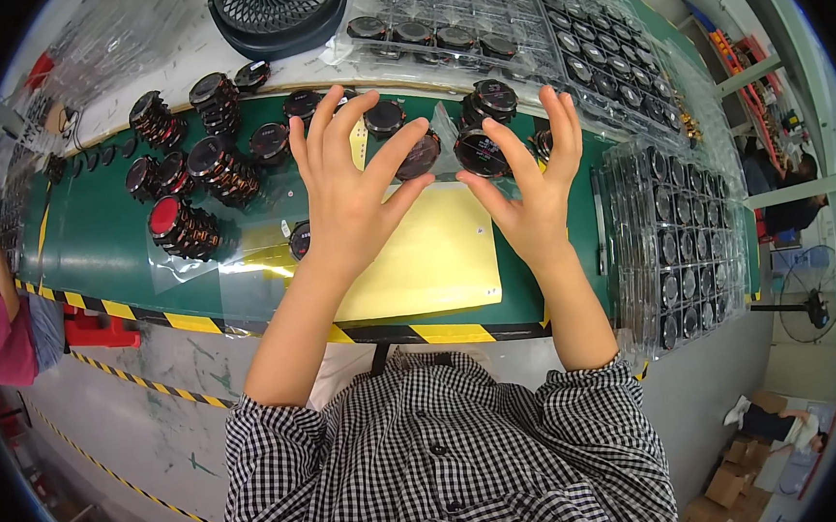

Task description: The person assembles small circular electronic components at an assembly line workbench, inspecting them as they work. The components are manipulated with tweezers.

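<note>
Both hands are raised over the yellow sheet (427, 251) on the green bench. Between the thumb and forefinger of my left hand (350, 188) is a round black watch case (418, 158) with a dark glossy face. My right hand (534, 190) grips another round black watch case (480, 154) the same way, its other fingers raised. The two cases are close together but apart. Just beyond them stands a short stack of watch cases (494, 100), and a single watch case (385, 119) lies beyond my left hand's fingers.
Stacked watch cases (222, 168) stand at left, one stack topped by a red disc (165, 215). Clear trays of watch cases (678, 243) are piled at right, with more trays (607, 59) behind. A black fan (280, 14) stands at the back. Another person (6, 329) is at far left.
</note>
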### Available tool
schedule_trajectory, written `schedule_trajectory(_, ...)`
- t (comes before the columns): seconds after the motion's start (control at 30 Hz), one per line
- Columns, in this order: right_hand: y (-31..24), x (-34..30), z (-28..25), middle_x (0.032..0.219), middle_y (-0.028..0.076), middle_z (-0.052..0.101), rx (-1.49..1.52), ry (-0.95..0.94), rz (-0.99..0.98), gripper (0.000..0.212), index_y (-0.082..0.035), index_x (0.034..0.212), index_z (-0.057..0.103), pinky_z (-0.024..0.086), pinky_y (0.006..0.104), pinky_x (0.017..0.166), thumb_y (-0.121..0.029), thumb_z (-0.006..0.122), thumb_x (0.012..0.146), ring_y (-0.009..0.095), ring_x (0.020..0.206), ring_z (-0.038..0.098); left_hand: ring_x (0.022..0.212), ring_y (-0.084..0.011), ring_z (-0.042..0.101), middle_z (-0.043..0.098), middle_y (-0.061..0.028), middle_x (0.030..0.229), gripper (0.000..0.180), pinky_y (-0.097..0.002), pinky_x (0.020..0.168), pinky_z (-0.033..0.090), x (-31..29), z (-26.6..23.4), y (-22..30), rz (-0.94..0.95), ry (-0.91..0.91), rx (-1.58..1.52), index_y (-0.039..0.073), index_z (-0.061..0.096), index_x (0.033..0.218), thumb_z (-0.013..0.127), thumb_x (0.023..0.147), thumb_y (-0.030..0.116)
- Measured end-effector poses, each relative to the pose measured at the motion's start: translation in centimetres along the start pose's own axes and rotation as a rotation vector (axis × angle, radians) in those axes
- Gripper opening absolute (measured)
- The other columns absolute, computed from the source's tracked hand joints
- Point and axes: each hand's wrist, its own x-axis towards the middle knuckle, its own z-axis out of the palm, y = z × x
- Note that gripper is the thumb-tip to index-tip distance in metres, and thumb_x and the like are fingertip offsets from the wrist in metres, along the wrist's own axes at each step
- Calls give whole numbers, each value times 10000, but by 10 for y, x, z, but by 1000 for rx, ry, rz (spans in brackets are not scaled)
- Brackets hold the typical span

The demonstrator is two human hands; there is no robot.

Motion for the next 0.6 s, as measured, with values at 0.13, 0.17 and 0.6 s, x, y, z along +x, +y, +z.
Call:
schedule_trajectory(0.13,0,0,-1,1488,196,265,-12,-8,4,601,-150,1207,621,251,502,1104,-218,840,652,403,1387,220,1319,-356,336,441,-87,1325,561,-638,1065,157,0,0,1,-1,5,11,253,645,1149,827,618,246)
schedule_trajectory(0.17,0,0,-1,1488,196,265,-12,-7,4,601,-150,1207,621,251,502,1104,-218,840,652,403,1387,220,1318,-356,337,443,-86,1323,561,-638,1065,157,0,0,1,0,5,11,252,645,1150,827,619,245)
schedule_trajectory(0.6,-2,-6,6,1412,199,389,427,-83,208,591,-92,1280,558,465,372,962,-62,775,731,353,1207,509,1205,-283,478,555,-56,1185,577,-541,1049,274,1,0,1,16,-15,6,199,631,1190,817,644,216)
